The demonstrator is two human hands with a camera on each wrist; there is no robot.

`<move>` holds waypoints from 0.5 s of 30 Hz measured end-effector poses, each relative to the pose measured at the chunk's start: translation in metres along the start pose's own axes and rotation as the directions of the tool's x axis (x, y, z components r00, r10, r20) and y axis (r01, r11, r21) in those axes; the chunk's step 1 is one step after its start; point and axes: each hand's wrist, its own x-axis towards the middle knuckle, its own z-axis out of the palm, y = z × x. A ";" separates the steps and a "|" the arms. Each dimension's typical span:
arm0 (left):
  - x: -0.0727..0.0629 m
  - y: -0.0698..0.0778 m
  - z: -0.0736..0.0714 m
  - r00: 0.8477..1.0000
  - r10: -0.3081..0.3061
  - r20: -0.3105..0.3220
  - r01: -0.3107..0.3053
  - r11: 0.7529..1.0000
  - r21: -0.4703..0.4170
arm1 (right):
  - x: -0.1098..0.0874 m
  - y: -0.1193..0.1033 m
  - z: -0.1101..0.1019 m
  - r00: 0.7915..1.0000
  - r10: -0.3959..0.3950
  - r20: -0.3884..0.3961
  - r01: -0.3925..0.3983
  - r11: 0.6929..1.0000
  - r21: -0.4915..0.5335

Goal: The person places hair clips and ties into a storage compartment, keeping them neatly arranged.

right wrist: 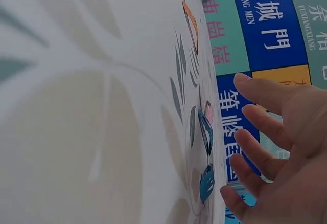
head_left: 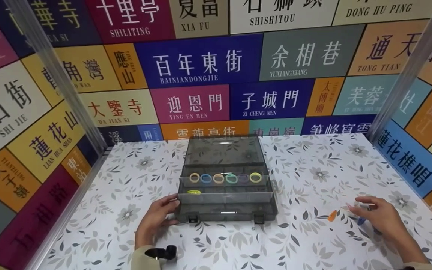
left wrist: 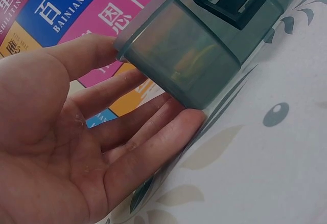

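A smoky see-through plastic box (head_left: 223, 210) stands on the table with its lid raised. Its left end is touched by my left hand (head_left: 159, 213), fingertips at the upper edge and low on the corner. Inside lie a row of small coloured rings (head_left: 255, 182) and, at the left, a yellow hair clip (head_left: 193, 192). To the right of the box, my right hand (head_left: 379, 215) hovers over the table with loosely bent, spread fingers and an empty palm. Below it are blue hair clips (right wrist: 206, 132) and a pink clip (right wrist: 209, 111). An orange hair clip (head_left: 332, 215) lies nearer the box.
A white cloth with grey flowers and leaves (head_left: 276, 247) covers the table. Behind and at both sides rise panels of colourful place-name signs (head_left: 201, 62), with clear upright posts (head_left: 62, 78) at the corners. Two latches (head_left: 259, 218) project from the box's front.
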 end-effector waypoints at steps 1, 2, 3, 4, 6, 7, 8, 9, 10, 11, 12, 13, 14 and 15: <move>0.000 0.000 0.000 1.000 0.002 0.000 -0.002 1.000 -0.001 | 0.001 0.002 -0.001 1.000 -0.001 0.001 0.001 1.000 -0.014; -0.001 0.001 0.000 1.000 0.000 -0.001 0.000 1.000 -0.001 | 0.003 0.003 -0.001 1.000 0.002 0.002 -0.002 1.000 -0.024; -0.001 0.002 -0.001 1.000 0.000 -0.002 0.000 1.000 0.001 | 0.004 0.004 -0.001 1.000 0.004 0.001 -0.004 0.999 -0.034; -0.001 0.001 -0.001 1.000 -0.001 -0.001 0.001 1.000 0.000 | 0.005 0.005 -0.001 1.000 -0.001 0.000 0.001 0.999 -0.049; -0.001 0.001 -0.001 1.000 -0.008 -0.002 0.008 1.000 -0.001 | 0.007 0.007 -0.001 1.000 -0.015 -0.003 0.015 0.997 -0.071; -0.001 0.001 -0.001 1.000 -0.009 0.000 0.009 1.000 -0.001 | 0.008 0.008 -0.001 1.000 -0.024 -0.006 0.023 0.996 -0.080; -0.001 0.001 -0.001 1.000 -0.010 0.001 0.010 1.000 -0.001 | 0.009 0.009 -0.001 1.000 -0.030 -0.006 0.029 0.996 -0.088; 0.000 0.001 -0.001 1.000 -0.010 0.001 0.010 1.000 -0.002 | 0.010 0.010 -0.001 0.999 -0.036 -0.005 0.035 0.995 -0.093; 0.000 0.000 -0.001 1.000 -0.011 0.001 0.011 1.000 -0.004 | 0.011 0.011 -0.001 0.999 -0.039 -0.005 0.039 0.995 -0.094; 0.000 0.000 -0.001 1.000 -0.009 0.001 0.009 1.000 -0.006 | 0.011 0.011 0.000 0.999 -0.041 -0.004 0.041 0.995 -0.094; 0.000 0.000 -0.001 1.000 -0.005 0.002 0.005 1.000 -0.004 | 0.012 0.011 0.000 0.999 -0.043 -0.003 0.043 0.995 -0.093; 0.000 0.000 0.000 1.000 -0.002 0.002 0.002 1.000 -0.004 | 0.013 0.011 -0.001 0.999 -0.041 -0.003 0.041 0.995 -0.092; -0.001 0.001 0.000 1.000 -0.001 0.001 0.001 1.000 -0.005 | 0.013 0.011 -0.001 0.999 -0.039 -0.001 0.039 0.995 -0.093; -0.001 0.001 0.000 1.000 0.002 0.000 -0.002 1.000 -0.005 | 0.014 0.011 -0.001 0.999 -0.033 0.000 0.033 0.995 -0.091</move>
